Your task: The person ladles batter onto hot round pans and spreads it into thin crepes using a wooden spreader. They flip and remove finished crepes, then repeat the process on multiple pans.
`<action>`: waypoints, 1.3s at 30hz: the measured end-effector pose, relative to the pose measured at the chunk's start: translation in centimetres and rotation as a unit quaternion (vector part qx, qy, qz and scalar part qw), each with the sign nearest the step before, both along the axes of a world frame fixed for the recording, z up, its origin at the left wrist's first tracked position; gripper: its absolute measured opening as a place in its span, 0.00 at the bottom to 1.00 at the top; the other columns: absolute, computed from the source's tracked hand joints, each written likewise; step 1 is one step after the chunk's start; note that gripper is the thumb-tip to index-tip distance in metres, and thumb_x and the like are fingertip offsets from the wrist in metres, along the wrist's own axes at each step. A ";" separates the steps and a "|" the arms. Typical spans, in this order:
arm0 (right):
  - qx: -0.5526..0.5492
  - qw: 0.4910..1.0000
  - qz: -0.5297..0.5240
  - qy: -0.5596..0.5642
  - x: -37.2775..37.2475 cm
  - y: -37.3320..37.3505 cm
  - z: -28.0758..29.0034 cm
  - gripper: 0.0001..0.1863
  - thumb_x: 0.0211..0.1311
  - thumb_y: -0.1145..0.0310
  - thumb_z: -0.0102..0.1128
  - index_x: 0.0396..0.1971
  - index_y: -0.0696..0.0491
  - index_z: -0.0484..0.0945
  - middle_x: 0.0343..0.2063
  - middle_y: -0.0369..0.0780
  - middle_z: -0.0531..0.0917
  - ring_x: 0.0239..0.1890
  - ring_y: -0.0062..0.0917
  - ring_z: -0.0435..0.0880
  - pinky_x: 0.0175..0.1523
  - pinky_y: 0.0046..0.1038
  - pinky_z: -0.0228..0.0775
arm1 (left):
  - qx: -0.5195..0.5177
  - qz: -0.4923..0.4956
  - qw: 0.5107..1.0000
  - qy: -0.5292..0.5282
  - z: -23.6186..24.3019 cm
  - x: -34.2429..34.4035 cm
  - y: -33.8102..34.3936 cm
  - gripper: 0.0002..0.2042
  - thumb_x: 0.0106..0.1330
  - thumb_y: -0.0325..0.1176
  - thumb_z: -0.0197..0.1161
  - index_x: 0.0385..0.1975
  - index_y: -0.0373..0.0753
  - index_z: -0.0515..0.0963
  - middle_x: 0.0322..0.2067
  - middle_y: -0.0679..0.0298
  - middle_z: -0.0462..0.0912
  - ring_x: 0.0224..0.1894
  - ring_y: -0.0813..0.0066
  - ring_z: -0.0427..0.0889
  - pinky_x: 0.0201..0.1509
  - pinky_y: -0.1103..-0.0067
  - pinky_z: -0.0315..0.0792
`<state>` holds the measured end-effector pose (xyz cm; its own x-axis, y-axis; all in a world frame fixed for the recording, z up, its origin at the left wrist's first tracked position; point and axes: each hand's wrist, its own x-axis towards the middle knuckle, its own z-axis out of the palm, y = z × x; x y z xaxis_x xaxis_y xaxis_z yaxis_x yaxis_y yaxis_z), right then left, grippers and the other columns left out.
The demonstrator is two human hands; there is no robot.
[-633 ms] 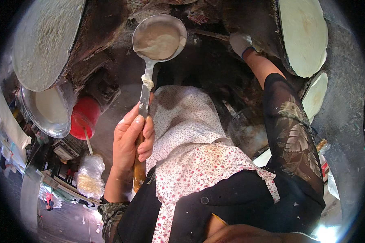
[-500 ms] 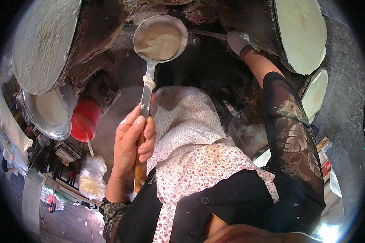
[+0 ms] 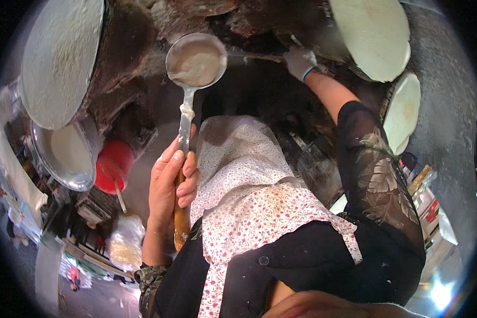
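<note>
My left hand [image 3: 173, 175] is closed round the brown handle of a metal ladle [image 3: 196, 63]. Pale, runny batter lies in the ladle's bowl, and a smear of it clings to the neck. My right hand [image 3: 300, 62], in a light glove with a blue cuff, reaches forward into the dark space beside the right griddle. Its fingers look curled; what they hold, if anything, is lost in shadow. A thin rod-like line runs leftward from beside the glove. On that griddle lies a broad, pale round of batter or flatbread [image 3: 373, 37].
Another batter-coated round griddle [image 3: 63, 58] stands at far left. Below it are a metal basin [image 3: 71, 156] of batter, a red bucket [image 3: 113, 164] with a stick, and a plastic-wrapped bundle [image 3: 126, 244]. A smaller pale round [image 3: 403, 114] lies at right.
The view has shifted slightly. My left hand still grips the ladle, whose bowl sits a little lower and further left. My gloved right hand appears slightly further left, closer to the ladle.
</note>
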<state>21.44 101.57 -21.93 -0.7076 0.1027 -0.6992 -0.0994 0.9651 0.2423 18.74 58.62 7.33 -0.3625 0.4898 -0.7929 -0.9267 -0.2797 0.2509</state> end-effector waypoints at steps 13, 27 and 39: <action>-0.404 0.659 -0.514 0.371 21.7 -10.3 13.1 0.17 0.77 0.63 0.55 0.60 0.46 0.83 0.43 0.37 0.87 0.37 0.28 0.87 0.45 0.31 0.82 | 0.134 -0.025 0.991 -0.012 2.5 -1.1 1.4 0.25 0.86 0.33 0.45 0.79 0.35 0.55 0.31 0.70 0.64 0.19 0.91 0.60 0.12 0.91 0.60; -0.103 0.639 -0.534 0.545 26.5 -2.9 17.4 0.28 0.68 0.67 0.63 0.66 0.27 0.80 0.42 0.46 0.79 0.45 0.43 0.84 0.52 0.41 0.78 | 0.217 -0.090 0.970 -0.062 2.6 0.5 4.5 0.24 0.88 0.30 0.36 0.80 0.32 0.51 0.35 0.65 0.66 0.23 0.83 0.66 0.22 0.81 0.69; 0.041 0.696 -0.525 0.488 25.6 3.4 16.0 0.20 0.66 0.58 0.69 0.58 0.34 0.82 0.50 0.45 0.79 0.49 0.43 0.87 0.49 0.47 0.83 | 0.163 -0.131 0.976 -0.059 5.2 2.7 9.2 0.24 0.88 0.32 0.40 0.79 0.32 0.55 0.33 0.67 0.64 0.20 0.88 0.64 0.18 0.88 0.69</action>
